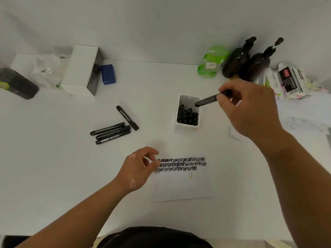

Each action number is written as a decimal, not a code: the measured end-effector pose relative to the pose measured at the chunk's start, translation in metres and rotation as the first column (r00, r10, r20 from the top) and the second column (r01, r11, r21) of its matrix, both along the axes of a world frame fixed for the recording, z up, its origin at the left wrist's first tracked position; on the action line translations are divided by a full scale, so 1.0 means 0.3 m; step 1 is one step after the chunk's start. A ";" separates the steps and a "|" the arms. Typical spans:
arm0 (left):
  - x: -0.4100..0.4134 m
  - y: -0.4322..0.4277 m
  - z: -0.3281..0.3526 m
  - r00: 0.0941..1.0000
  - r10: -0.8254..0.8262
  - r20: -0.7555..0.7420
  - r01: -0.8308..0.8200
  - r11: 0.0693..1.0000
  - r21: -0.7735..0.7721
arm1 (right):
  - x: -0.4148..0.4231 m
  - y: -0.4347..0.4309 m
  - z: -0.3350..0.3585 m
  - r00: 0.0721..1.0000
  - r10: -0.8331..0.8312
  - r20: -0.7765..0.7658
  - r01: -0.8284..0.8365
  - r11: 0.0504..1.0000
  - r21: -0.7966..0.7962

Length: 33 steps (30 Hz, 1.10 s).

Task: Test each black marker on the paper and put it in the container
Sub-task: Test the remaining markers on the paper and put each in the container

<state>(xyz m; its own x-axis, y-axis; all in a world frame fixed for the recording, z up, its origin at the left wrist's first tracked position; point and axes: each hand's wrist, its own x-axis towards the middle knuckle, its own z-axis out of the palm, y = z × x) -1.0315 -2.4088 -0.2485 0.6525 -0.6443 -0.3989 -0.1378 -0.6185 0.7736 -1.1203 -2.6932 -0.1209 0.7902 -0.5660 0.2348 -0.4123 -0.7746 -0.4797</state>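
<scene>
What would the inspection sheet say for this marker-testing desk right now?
Surface: white table, with a paper sheet bearing three rows of black scribble.
Job's things: held marker tilted over the white container, stored markers standing inside; four loose markers lie left of it.
Clutter: white box, blue case, green-lidded pack, two pump bottles and pen boxes along the back edge.
Hands: right hand grips the held marker; left hand empty, loosely curled, above the paper's upper left corner.
Cables: nothing seen.
Surroundings: white wall behind the table.
</scene>
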 end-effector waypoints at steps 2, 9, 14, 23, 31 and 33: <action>0.006 0.005 -0.005 1.000 -0.013 -0.018 0.013 1.000 -0.006 | 0.050 -0.010 -0.015 0.998 0.029 -0.052 -0.032 0.998 -0.057; 0.052 0.047 -0.033 0.999 -0.020 -0.048 0.022 0.999 0.046 | 0.160 -0.003 -0.129 0.946 0.057 -0.320 -0.102 0.987 -0.126; 0.086 0.067 -0.065 0.997 -0.033 -0.069 0.040 0.994 0.097 | 0.215 -0.008 -0.205 0.869 0.083 -0.487 -0.135 0.988 -0.073; 0.218 0.050 -0.104 0.998 -0.061 -0.024 0.065 0.984 0.166 | 0.266 -0.005 -0.254 0.677 0.088 -0.731 -0.193 0.979 -0.061; 0.513 -0.057 -0.162 0.894 -0.201 0.401 0.103 0.962 0.253 | 0.235 0.015 -0.242 0.762 0.078 -0.643 -0.125 0.992 -0.027; 0.590 -0.080 -0.186 0.843 -0.332 0.423 0.176 0.914 0.366 | 0.203 0.039 -0.223 0.880 0.052 -0.472 -0.088 0.995 -0.055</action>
